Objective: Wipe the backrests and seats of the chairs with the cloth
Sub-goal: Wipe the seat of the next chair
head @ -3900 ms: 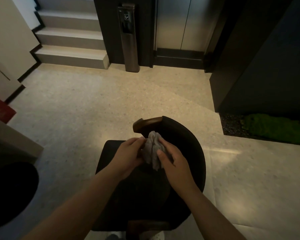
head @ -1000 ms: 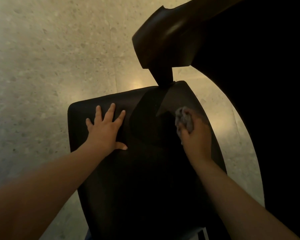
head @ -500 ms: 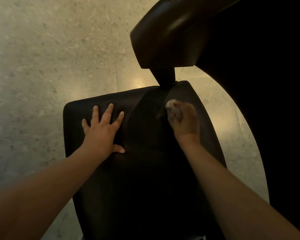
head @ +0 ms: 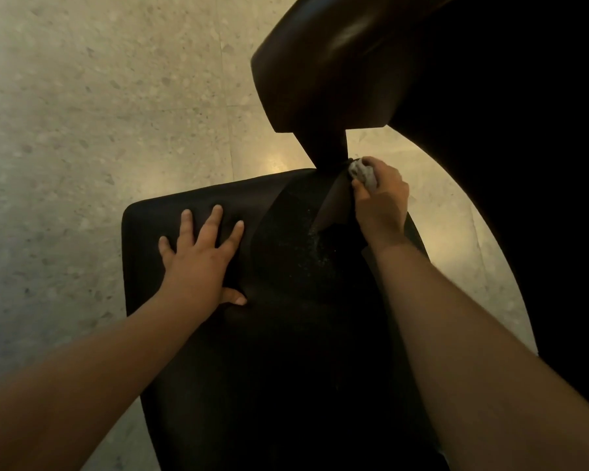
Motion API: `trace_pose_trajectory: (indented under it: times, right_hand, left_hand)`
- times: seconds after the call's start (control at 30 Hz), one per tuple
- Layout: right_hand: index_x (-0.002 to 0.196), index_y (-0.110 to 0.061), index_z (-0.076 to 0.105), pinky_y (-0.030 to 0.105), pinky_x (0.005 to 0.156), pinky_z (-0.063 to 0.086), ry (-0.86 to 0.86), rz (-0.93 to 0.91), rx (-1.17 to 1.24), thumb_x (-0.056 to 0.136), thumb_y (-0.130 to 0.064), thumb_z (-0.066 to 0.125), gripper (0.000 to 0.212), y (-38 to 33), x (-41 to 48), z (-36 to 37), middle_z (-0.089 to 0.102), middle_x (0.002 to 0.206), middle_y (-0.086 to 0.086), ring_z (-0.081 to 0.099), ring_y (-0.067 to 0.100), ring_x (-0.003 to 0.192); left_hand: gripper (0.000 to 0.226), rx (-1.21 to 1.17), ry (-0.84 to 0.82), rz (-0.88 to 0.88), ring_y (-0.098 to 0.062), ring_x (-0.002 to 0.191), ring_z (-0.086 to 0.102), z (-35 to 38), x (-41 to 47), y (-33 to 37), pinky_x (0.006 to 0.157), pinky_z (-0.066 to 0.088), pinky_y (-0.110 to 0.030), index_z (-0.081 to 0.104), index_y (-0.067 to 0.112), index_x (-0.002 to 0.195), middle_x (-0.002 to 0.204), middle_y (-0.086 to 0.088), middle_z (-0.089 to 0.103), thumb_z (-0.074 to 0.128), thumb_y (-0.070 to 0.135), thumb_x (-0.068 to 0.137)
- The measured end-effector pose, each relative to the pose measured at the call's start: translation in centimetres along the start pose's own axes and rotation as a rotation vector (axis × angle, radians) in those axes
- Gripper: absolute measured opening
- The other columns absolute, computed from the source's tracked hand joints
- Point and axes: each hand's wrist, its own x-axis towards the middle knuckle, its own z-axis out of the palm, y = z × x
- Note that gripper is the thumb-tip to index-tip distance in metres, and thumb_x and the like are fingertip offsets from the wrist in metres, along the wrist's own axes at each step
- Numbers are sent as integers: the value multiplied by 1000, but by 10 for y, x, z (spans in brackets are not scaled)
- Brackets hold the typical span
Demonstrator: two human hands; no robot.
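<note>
Speckled pale floor (head: 116,113) lies under a dark chair, whose seat (head: 286,368) fills the lower middle of the view. Fingers (head: 359,193) of the right hand (head: 381,202) curl round the bunched grey cloth (head: 364,173), holding it at the far right corner of the seat, at the foot of the armrest post (head: 330,147). That joint probably traps dust. I judge the cloth should be pushed in with firm fingertip pressure, then drawn back along the seat's right edge in overlapping strokes. Pale specks (head: 306,239) near the far edge suggest that patch needs a pass too. Fingers (head: 215,217) of the left hand (head: 198,263) are spread flat, pressing the seat near its far left corner, thumb out sideways, apparently steadying the chair. Both wrists look straight, and the bare forearms reach forward from the lower corners of the view.
</note>
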Motion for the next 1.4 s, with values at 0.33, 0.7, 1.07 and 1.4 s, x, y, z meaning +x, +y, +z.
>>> trace_pose_trajectory:
  times: [0.33,0.7,1.07,1.4]
  right_hand:
    - [122,-16,65,22,92,47,-30,-121,122,87,-15,70,36,5,-36,-14,64,119,3,57,11,106]
    - [139,-15,50,35,111,37,9,91,238,97,-17,56,43,3,4,13,55,137,5,49,21,128]
    - [129,-14,59,15,92,42,47,-106,189,93,-23,63,37,-11,-13,-1,65,123,4,57,11,111]
    - [127,-15,59,20,96,45,-138,-176,168,96,-20,58,31,-7,-43,10,61,123,2,56,10,112]
  left_hand:
    - [121,0,-13,4,-39,141,-28,-3,-4,2,113,1,-66,-14,41,150,154,3,-32,73,62,69]
    - [124,12,2,2,-39,141,-29,4,0,-1,111,0,-66,-18,43,148,151,5,-36,73,65,67]
    - [121,-2,-20,-2,-39,141,-29,-3,-3,1,112,0,-67,-16,42,149,154,3,-34,73,61,69]
    - [122,-4,0,13,-39,141,-29,0,-2,0,112,0,-67,-17,41,149,154,3,-34,74,61,69]
